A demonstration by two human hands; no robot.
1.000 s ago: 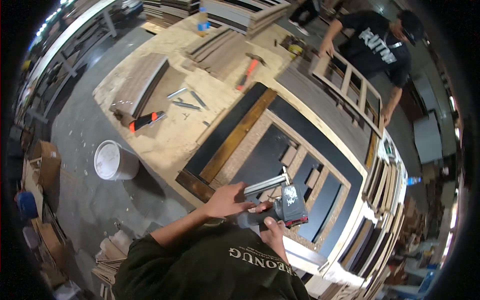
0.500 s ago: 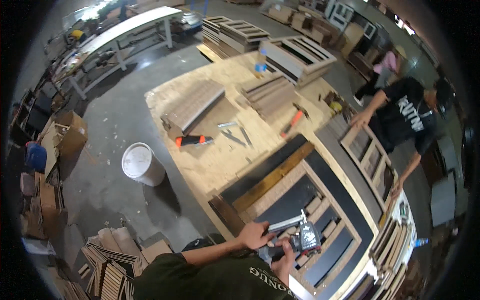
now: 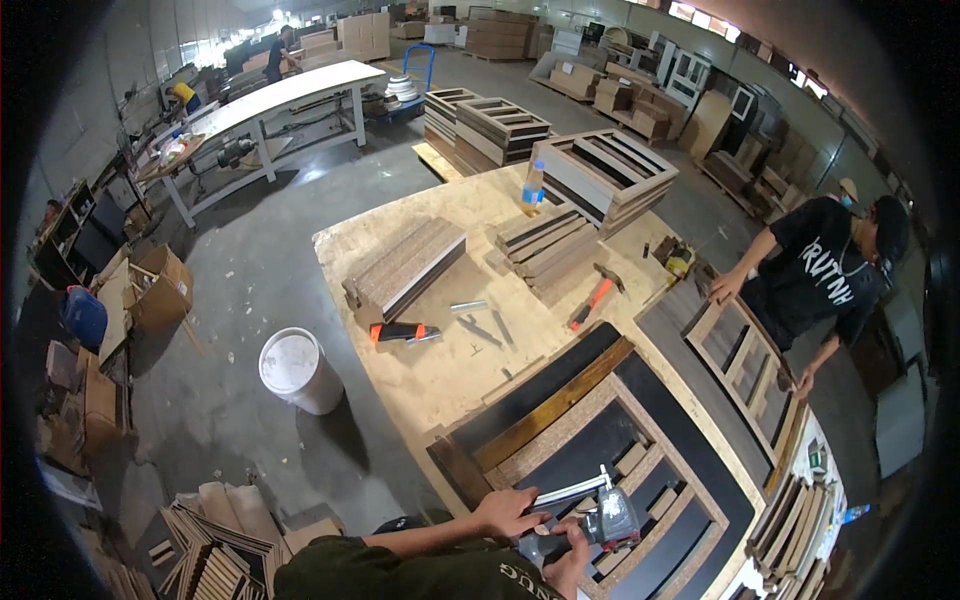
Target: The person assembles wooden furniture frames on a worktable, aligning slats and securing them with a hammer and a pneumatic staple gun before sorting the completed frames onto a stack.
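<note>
Nail gun [image 3: 612, 522], clasped in the right hand [image 3: 568, 562], sits on the dark frame [image 3: 640, 440] at the counter's [image 3: 440, 300] near edge, left hand [image 3: 512, 512] pressing flat beside it.

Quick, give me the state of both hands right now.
Left hand: fingers spread flat, pressing down on the wooden frame beside a metal strip; holds nothing.
Right hand: closed around the handle of a nail gun.
</note>
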